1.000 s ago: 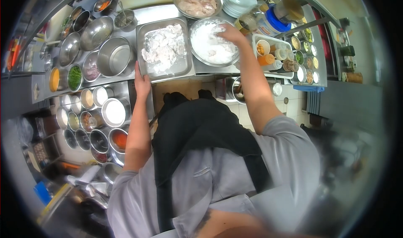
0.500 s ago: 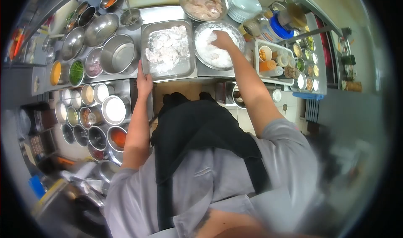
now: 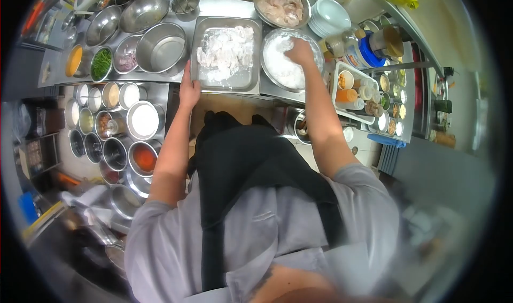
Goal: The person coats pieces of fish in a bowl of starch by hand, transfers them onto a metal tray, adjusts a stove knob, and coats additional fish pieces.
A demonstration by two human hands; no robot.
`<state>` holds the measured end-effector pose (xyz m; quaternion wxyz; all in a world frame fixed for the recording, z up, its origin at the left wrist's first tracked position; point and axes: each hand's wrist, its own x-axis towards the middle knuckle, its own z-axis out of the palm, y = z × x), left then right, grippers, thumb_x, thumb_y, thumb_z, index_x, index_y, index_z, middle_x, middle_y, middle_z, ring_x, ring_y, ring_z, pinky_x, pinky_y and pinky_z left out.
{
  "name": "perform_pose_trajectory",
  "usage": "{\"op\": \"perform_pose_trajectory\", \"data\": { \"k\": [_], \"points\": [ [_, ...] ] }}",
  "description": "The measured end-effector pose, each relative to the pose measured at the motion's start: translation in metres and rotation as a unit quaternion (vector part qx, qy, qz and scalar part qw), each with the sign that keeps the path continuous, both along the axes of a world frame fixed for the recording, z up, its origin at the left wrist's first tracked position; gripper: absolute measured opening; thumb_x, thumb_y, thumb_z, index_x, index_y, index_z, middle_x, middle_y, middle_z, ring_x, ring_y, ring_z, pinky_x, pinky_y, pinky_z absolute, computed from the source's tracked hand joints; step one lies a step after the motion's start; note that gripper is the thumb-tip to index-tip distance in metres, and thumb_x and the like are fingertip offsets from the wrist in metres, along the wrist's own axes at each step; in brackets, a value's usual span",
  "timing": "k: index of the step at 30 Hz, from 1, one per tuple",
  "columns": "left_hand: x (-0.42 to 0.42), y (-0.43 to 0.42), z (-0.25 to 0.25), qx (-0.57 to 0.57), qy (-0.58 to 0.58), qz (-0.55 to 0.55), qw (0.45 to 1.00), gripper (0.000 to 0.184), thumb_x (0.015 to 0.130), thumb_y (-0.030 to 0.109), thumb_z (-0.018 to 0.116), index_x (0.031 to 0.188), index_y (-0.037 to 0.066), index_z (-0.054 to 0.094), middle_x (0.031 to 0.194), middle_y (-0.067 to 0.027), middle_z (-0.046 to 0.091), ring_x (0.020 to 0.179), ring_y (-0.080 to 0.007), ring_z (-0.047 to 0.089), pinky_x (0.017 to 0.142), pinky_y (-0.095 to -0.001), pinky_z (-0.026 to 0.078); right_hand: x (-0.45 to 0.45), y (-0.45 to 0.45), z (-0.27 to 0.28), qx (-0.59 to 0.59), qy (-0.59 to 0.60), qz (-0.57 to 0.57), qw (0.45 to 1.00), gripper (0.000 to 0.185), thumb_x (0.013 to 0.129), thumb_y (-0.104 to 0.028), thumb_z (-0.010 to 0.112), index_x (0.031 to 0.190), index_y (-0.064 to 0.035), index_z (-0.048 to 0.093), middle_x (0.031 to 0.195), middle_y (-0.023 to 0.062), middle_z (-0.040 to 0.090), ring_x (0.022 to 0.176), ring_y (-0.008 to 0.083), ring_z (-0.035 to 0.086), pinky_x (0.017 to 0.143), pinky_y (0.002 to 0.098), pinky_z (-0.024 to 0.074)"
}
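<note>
My left hand (image 3: 189,88) is at the near left corner of a rectangular metal tray (image 3: 257,62), its fingers along the tray's side. White-coated pieces (image 3: 225,54) lie spread in that tray. To the right stands a round metal bowl (image 3: 319,47) of white powder (image 3: 282,68). Over the powder, my right hand (image 3: 300,52) reaches in with its fingers curled down; whatever they hold, if anything, is hidden. Behind this bowl, pale raw slices (image 3: 279,5) fill another metal bowl (image 3: 305,18).
Metal bowls and a deep pot (image 3: 162,49) stand left of the tray. Stacked plates (image 3: 331,15) are at the back right, near a white basket (image 3: 355,115) of bottles. Several containers of ingredients fill the lower left shelf. A metal rail (image 3: 398,20) crosses the upper right.
The view has shifted, so the counter items sit further right. My right hand has moved from the powder bowl's right side toward its middle, fingers curled. My left hand stays by the tray.
</note>
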<state>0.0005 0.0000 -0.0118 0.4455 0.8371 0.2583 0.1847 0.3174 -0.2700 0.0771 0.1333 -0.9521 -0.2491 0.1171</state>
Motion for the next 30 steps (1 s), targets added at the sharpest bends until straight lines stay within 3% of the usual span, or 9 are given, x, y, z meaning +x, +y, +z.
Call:
{"op": "perform_pose_trajectory", "data": {
  "k": [3,8,16,18,20,22,24,27,30],
  "points": [
    [0.005,0.002,-0.003,0.002,-0.011,-0.002,1.000,0.072,0.086,0.004,0.047,0.154,0.010,0.025,0.146,-0.0263,0.043,0.133,-0.0417,0.044,0.109,-0.0421,0.037,0.005,0.001,0.026,0.046,-0.083,-0.005,0.996,0.059,0.066,-0.024,0.077,0.121,-0.0054,0.066,0.108,0.0200,0.070,0.103,0.0343,0.067,0.090,0.0412,0.0538],
    [0.002,-0.001,0.005,-0.025,0.004,0.008,1.000,0.071,0.087,0.004,0.047,0.154,0.011,0.026,0.146,-0.0261,0.043,0.134,-0.0409,0.044,0.110,-0.0413,0.037,-0.022,0.054,0.073,0.210,0.076,0.040,0.974,0.061,0.064,-0.026,0.081,0.117,0.0007,0.066,0.106,0.0233,0.070,0.098,0.0360,0.069,0.086,0.0391,0.0548],
    [0.003,-0.001,0.008,-0.019,0.015,0.004,1.000,0.072,0.086,0.003,0.048,0.154,0.012,0.026,0.146,-0.0263,0.043,0.134,-0.0419,0.044,0.110,-0.0420,0.037,-0.029,0.139,-0.010,0.078,0.053,0.153,0.984,0.069,0.074,-0.041,0.069,0.129,-0.0001,0.060,0.132,0.0250,0.058,0.119,0.0363,0.058,0.103,0.0380,0.0453],
    [0.004,0.000,0.009,-0.014,0.012,0.004,1.000,0.072,0.086,0.003,0.048,0.154,0.012,0.026,0.147,-0.0261,0.043,0.134,-0.0417,0.044,0.110,-0.0419,0.037,-0.027,0.118,0.007,0.118,0.020,0.117,0.986,0.063,0.075,-0.033,0.069,0.129,-0.0015,0.060,0.128,0.0243,0.060,0.117,0.0375,0.059,0.104,0.0393,0.0450],
    [0.000,-0.002,0.006,-0.017,0.014,0.009,1.000,0.072,0.086,0.003,0.048,0.154,0.012,0.026,0.147,-0.0259,0.042,0.134,-0.0416,0.044,0.110,-0.0419,0.037,-0.019,0.076,0.050,0.113,0.107,0.107,0.982,0.058,0.075,-0.027,0.069,0.129,-0.0053,0.061,0.125,0.0237,0.062,0.117,0.0372,0.059,0.104,0.0410,0.0446],
    [0.002,-0.001,0.004,-0.011,0.002,0.007,1.000,0.071,0.086,0.003,0.048,0.154,0.012,0.026,0.147,-0.0254,0.042,0.133,-0.0415,0.044,0.109,-0.0418,0.037,-0.002,0.027,0.039,0.027,0.002,0.086,0.996,0.053,0.075,-0.022,0.068,0.125,-0.0080,0.063,0.121,0.0226,0.064,0.116,0.0366,0.060,0.102,0.0422,0.0462],
    [0.002,0.000,0.007,-0.028,0.000,0.005,1.000,0.071,0.087,0.003,0.048,0.154,0.011,0.026,0.148,-0.0250,0.042,0.133,-0.0412,0.044,0.110,-0.0415,0.037,0.021,-0.017,0.006,-0.094,0.038,0.125,0.987,0.050,0.075,-0.020,0.067,0.124,-0.0107,0.065,0.121,0.0198,0.065,0.115,0.0349,0.061,0.099,0.0422,0.0484],
    [0.002,-0.002,0.010,-0.029,0.010,0.000,1.000,0.071,0.087,0.004,0.047,0.154,0.011,0.026,0.148,-0.0250,0.042,0.133,-0.0412,0.044,0.109,-0.0414,0.037,0.011,-0.059,-0.039,-0.155,0.004,0.116,0.981,0.047,0.076,-0.017,0.067,0.123,-0.0127,0.066,0.120,0.0172,0.066,0.113,0.0339,0.062,0.098,0.0419,0.0497],
    [0.004,-0.002,0.011,-0.019,0.017,-0.002,1.000,0.071,0.086,0.004,0.047,0.154,0.011,0.026,0.147,-0.0251,0.042,0.133,-0.0413,0.045,0.108,-0.0417,0.038,0.001,-0.065,-0.047,-0.102,-0.036,0.041,0.993,0.046,0.076,-0.014,0.067,0.122,-0.0137,0.067,0.119,0.0165,0.067,0.111,0.0338,0.063,0.097,0.0419,0.0507]
  ]
}}
